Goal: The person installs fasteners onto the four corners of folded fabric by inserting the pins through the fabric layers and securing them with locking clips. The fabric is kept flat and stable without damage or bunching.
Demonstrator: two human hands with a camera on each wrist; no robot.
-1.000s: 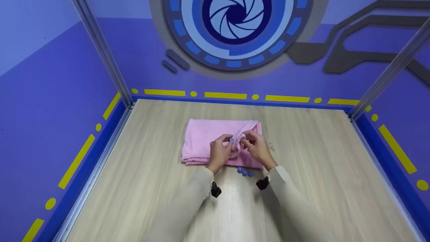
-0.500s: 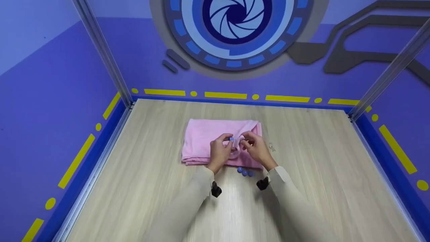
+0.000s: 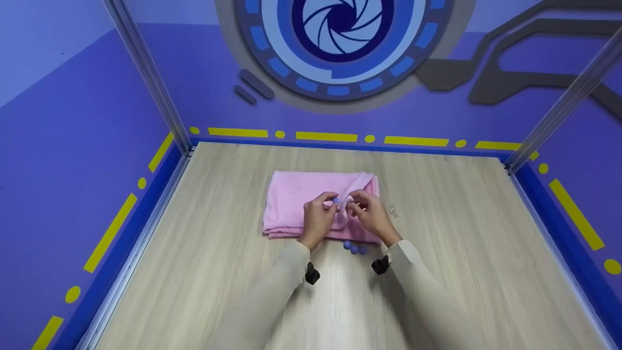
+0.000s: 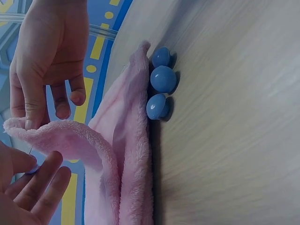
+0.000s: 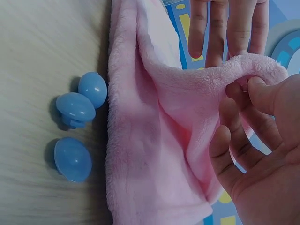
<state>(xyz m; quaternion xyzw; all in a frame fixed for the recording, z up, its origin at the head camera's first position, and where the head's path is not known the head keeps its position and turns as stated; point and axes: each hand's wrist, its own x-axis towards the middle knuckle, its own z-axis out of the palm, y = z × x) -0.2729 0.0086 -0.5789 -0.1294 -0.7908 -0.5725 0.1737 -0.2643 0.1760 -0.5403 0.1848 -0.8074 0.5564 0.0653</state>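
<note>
A folded pink fleece blanket [image 3: 296, 197] lies on the table, its near right corner raised between the two hands. My left hand [image 3: 317, 219] pinches a small blue mushroom-shaped pin [image 4: 33, 169] between thumb and forefinger, close to the raised edge. A thin needle-like line shows above its blue cap in the left wrist view. My right hand [image 3: 373, 214] pinches the blanket's edge between thumb and forefinger, with the other fingers loosely bent. Whether the needle is in the fleece, I cannot tell. Three blue mushroom-shaped pieces [image 4: 164, 78] lie beside the blanket's near edge.
A small pale, partly clear object [image 3: 393, 211] lies right of the blanket. The wooden tabletop [image 3: 218, 253] is bordered by blue-purple panels [image 3: 204, 82] with yellow marks and metal corner posts [image 3: 155, 73]. Black wrist mounts sit at both cuffs.
Both hands stay almost in place. The left fingertips and the blue pin shift very slightly, and the pinched fleece edge changes shape a little. The loose blue pieces have not moved.
</note>
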